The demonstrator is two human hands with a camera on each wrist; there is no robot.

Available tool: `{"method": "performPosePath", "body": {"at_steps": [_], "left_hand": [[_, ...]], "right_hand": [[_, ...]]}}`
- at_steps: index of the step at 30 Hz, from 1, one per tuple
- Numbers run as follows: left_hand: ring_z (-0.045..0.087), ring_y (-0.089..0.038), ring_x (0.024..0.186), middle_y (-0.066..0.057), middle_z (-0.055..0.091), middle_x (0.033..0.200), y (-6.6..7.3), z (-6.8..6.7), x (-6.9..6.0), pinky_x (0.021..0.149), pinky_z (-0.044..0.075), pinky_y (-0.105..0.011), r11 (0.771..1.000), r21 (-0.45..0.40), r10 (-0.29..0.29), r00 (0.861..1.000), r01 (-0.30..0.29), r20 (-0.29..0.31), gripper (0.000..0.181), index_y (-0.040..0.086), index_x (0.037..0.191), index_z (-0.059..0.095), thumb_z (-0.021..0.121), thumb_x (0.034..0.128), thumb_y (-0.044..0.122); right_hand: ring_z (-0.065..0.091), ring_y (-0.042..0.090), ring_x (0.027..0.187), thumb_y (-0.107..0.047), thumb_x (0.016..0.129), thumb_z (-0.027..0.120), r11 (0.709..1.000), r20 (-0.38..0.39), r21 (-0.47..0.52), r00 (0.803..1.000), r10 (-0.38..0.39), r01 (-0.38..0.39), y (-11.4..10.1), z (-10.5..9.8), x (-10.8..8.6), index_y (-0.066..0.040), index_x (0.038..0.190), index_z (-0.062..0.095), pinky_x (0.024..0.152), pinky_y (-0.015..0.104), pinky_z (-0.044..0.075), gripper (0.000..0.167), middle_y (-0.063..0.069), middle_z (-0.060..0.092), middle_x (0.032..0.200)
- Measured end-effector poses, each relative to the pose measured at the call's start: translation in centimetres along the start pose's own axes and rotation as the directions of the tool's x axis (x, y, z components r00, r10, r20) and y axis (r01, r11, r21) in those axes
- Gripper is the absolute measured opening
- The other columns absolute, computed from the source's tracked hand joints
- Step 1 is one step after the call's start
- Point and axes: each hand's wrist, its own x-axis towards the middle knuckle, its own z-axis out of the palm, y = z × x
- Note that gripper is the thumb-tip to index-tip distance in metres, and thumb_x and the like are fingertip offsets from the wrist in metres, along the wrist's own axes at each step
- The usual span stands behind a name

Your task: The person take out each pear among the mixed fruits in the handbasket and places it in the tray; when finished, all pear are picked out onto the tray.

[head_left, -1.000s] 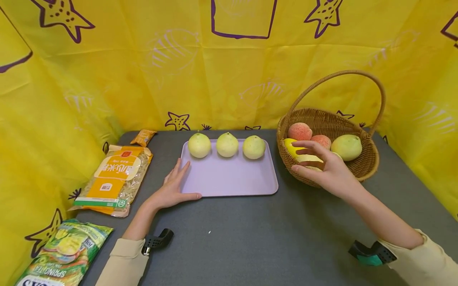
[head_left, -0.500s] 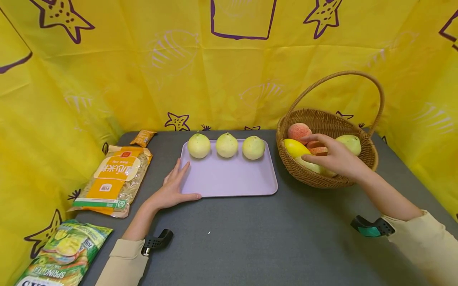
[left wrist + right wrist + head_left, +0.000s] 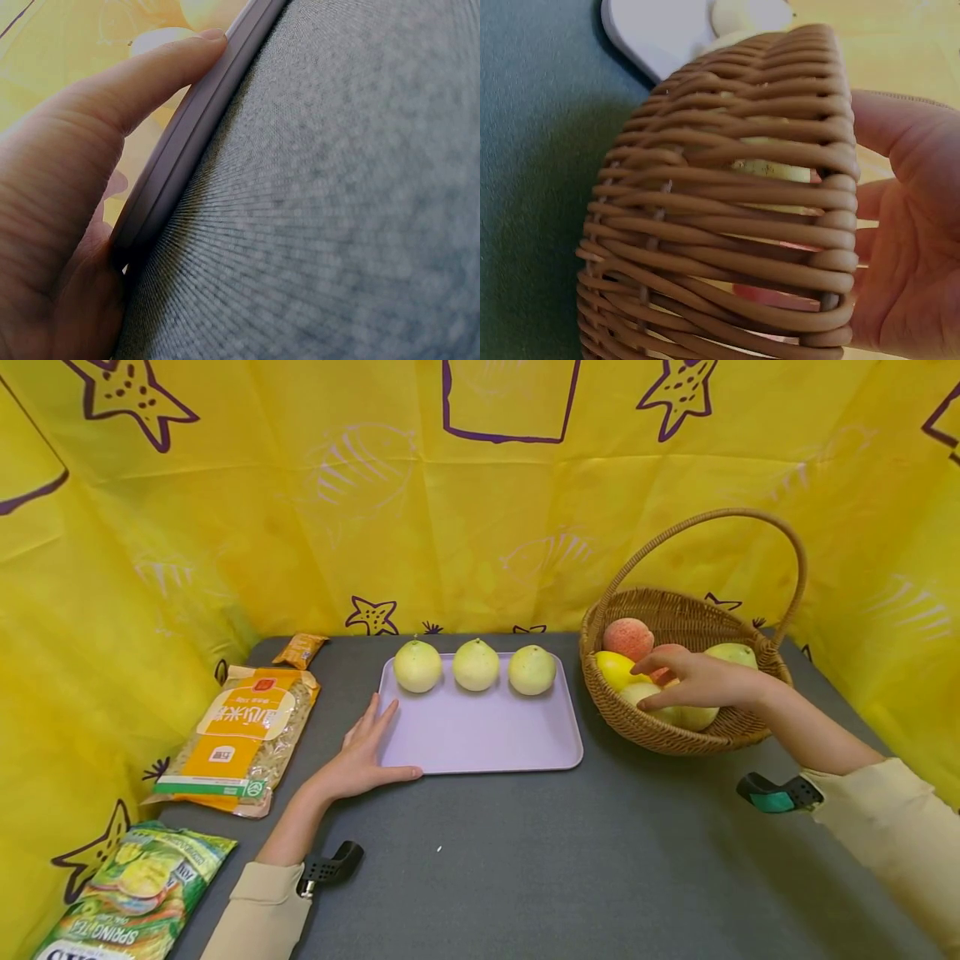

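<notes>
In the head view my left hand (image 3: 363,756) rests at the near left corner of a lilac tray (image 3: 480,735), fingers spread and thumb along its front edge. The left wrist view shows the thumb touching the tray's rim (image 3: 176,142). Three round pale-green fruits (image 3: 476,665) stand in a row along the tray's back. My right hand (image 3: 697,681) reaches over the rim into a wicker basket (image 3: 675,741), its fingers and thumb apart above a pale-green fruit (image 3: 641,695). Around it lie a yellow oval fruit (image 3: 617,670), pinkish-red peaches (image 3: 628,638) and a larger green fruit (image 3: 733,654). Contact with fruit is unclear.
The basket's tall handle (image 3: 712,514) arches over its back. At left lie an orange-and-clear food bag (image 3: 240,735), a small orange packet (image 3: 302,649) and a green snack bag (image 3: 138,885). Yellow patterned cloth (image 3: 480,527) encloses the grey table (image 3: 480,877).
My right hand has shifted from above the basket's front left side further right and lower among the fruit. The left hand and tray have stayed put.
</notes>
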Motion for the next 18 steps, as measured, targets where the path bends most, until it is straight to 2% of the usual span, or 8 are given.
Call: {"method": "performPosePath", "body": {"at_steps": [7,12,14,18], "left_hand": [[-0.004,-0.05,0.143,-0.018,-0.017,0.16,0.1,0.1,0.0,0.106,0.002,-0.07,1.0,-0.005,-0.008,1.0,0.008,0.004,0.112,0.011,0.158,0.01,0.077,0.0778,0.053],[-0.004,-0.05,0.143,-0.019,-0.017,0.16,0.2,0.0,0.0,0.106,0.002,-0.07,1.0,-0.007,-0.005,1.0,0.005,0.002,0.112,0.011,0.158,0.011,0.077,0.0781,0.053],[-0.004,-0.051,0.143,-0.019,-0.016,0.16,0.2,0.0,0.0,0.106,0.002,-0.07,1.0,-0.004,-0.007,1.0,0.007,0.003,0.112,0.011,0.158,0.01,0.076,0.0782,0.053],[-0.004,-0.051,0.142,-0.019,-0.016,0.16,0.2,0.0,0.0,0.106,0.002,-0.07,1.0,-0.004,-0.009,1.0,0.009,0.002,0.112,0.01,0.158,0.01,0.076,0.0781,0.053]], "right_hand": [[0.051,0.036,0.113,-0.023,0.087,0.074,1.0,0.084,-0.03,0.996,0.0,0.002,0.2,-0.2,0.7,0.004,0.126,0.058,0.093,0.051,0.043,0.05,0.017,0.052,0.127],[0.049,0.034,0.113,-0.025,0.087,0.073,0.998,0.161,-0.051,0.986,0.046,-0.039,0.2,-0.2,0.9,0.003,0.131,0.051,0.091,0.045,0.042,0.057,0.025,0.051,0.13],[0.049,0.033,0.113,-0.025,0.086,0.074,0.997,0.174,-0.057,0.983,0.063,-0.054,0.1,-0.1,0.9,0.003,0.131,0.048,0.09,0.044,0.042,0.059,0.029,0.049,0.132],[0.052,0.029,0.105,-0.027,0.083,0.075,0.994,0.17,-0.092,0.983,0.069,-0.054,-0.2,0.0,1.2,0.0,0.128,0.048,0.085,0.041,0.045,0.059,0.028,0.05,0.13]]}}
